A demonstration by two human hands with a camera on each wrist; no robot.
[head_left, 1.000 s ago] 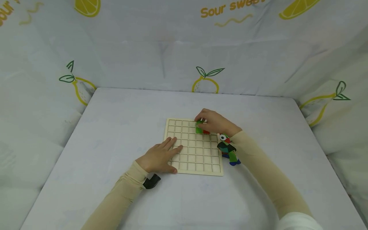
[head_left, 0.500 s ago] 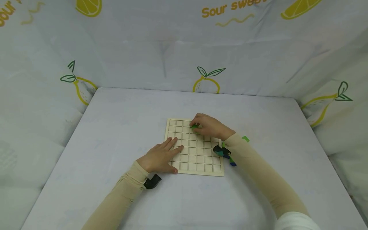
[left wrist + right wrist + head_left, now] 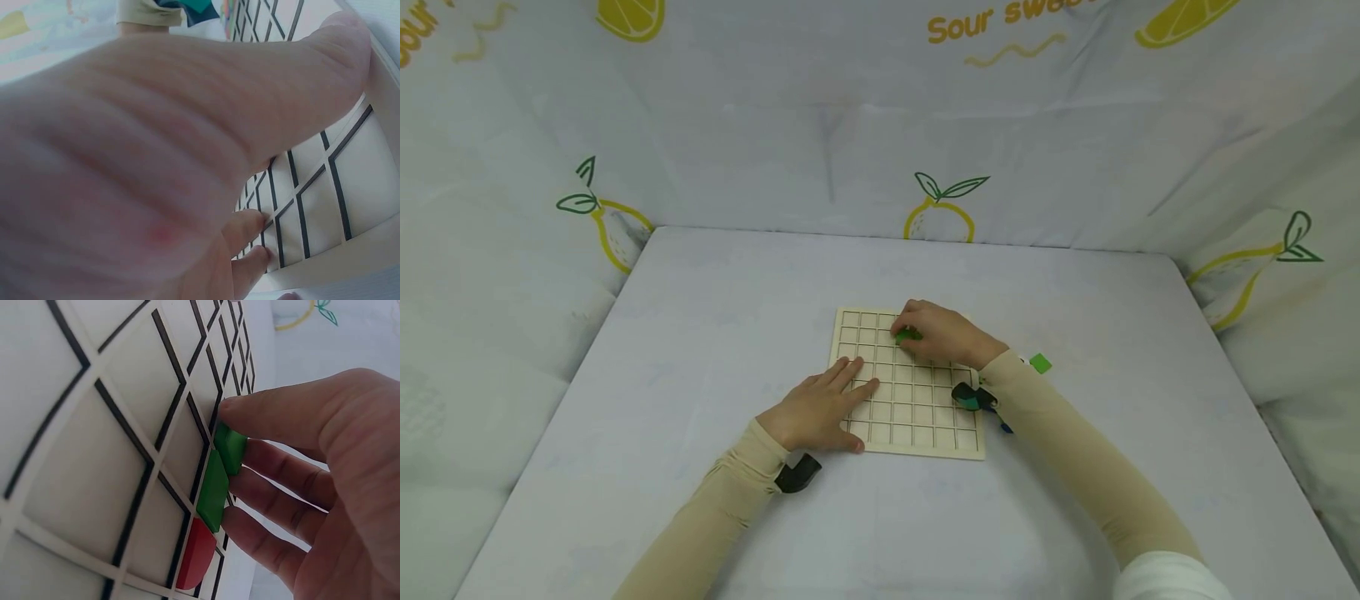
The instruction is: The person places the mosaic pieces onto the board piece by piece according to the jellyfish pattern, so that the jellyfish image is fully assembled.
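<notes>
A pale wooden grid board (image 3: 901, 412) lies on the table. My left hand (image 3: 820, 408) rests on its near left part with fingers spread; the left wrist view shows the thumb (image 3: 337, 56) along the rim. At the far side of the board, my right hand (image 3: 947, 332) pinches a small green tile (image 3: 231, 447) between thumb and fingers, close over the grid. Directly beside it, a second green tile (image 3: 214, 490) sits on the board, followed by a red piece (image 3: 197, 555) with a rounded side. In the head view the right hand hides the red piece.
Right of the board, a loose green tile (image 3: 1040, 363) lies beyond the right forearm, and a blue piece (image 3: 1007, 428) shows under the sleeve, which covers other pieces. Black devices sit at the left wrist (image 3: 797, 473) and right wrist (image 3: 973, 396). A lemon-print cloth (image 3: 760, 125) stands behind.
My right hand has moved left and slightly nearer along the board with the green tile. The loose green tile has come out from behind the forearm. The left hand has stayed put.
</notes>
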